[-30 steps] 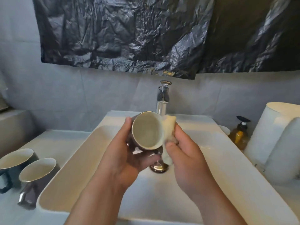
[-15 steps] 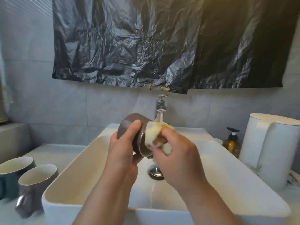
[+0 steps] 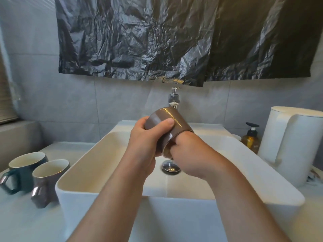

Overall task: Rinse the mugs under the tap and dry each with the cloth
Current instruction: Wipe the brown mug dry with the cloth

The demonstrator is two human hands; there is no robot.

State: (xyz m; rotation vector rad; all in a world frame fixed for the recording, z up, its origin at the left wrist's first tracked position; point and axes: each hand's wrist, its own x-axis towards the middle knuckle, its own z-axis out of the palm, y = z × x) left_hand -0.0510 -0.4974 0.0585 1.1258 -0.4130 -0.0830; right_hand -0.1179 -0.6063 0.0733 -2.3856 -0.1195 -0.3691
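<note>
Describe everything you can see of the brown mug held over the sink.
The brown mug is glossy, ceramic-looking, with a pale rim. It is tipped, base up toward the tap, mouth down toward the right hand, whose fingers are inside. The left hand grips its wall above the sink. No handle shows.

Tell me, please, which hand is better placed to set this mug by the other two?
Left, probably: the left hand grips the brown mug, nearer the teal mug and grey mug; the right hand reaches inside.

Both forearms raised, left hand [image 3: 147,142] gripping, right hand [image 3: 189,155] with fingers hidden
</note>
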